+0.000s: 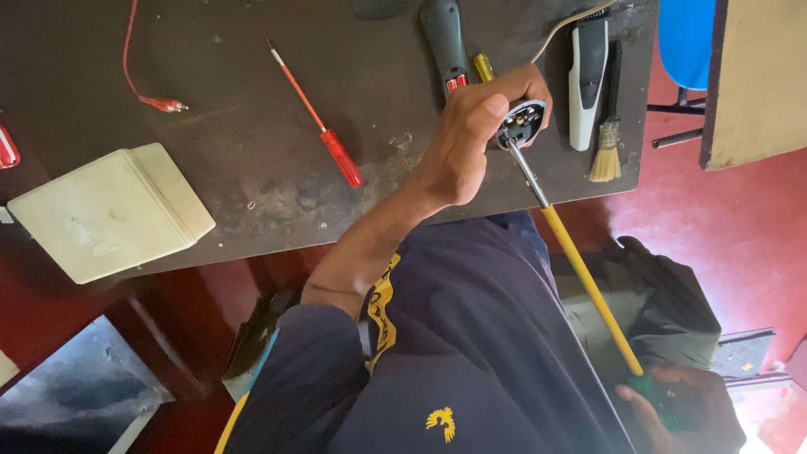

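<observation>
Your right hand sits closest to you, low by your lap, closed around the green handle of a long screwdriver. Its yellow shaft runs up and away from that hand, over your dark blue shirt, and its bare metal tip ends inside the small round part that your other hand holds. Your left hand reaches out across the edge of the counter, fingers curled tightly around that round grey part, whose open face with small metal contacts is turned toward you.

Just beyond your left hand's fingers lies a dark grey handheld tool with red marks at its near end, and a small yellow piece sits beside it. Just to the far side of the round part rest a white and black hair clipper and a small straw-bristled brush, side by side. On the other side of your left hand, a red-handled screwdriver lies slanted on the counter. Well away from both hands sit a cream plastic box and a red wire with a clip.
</observation>
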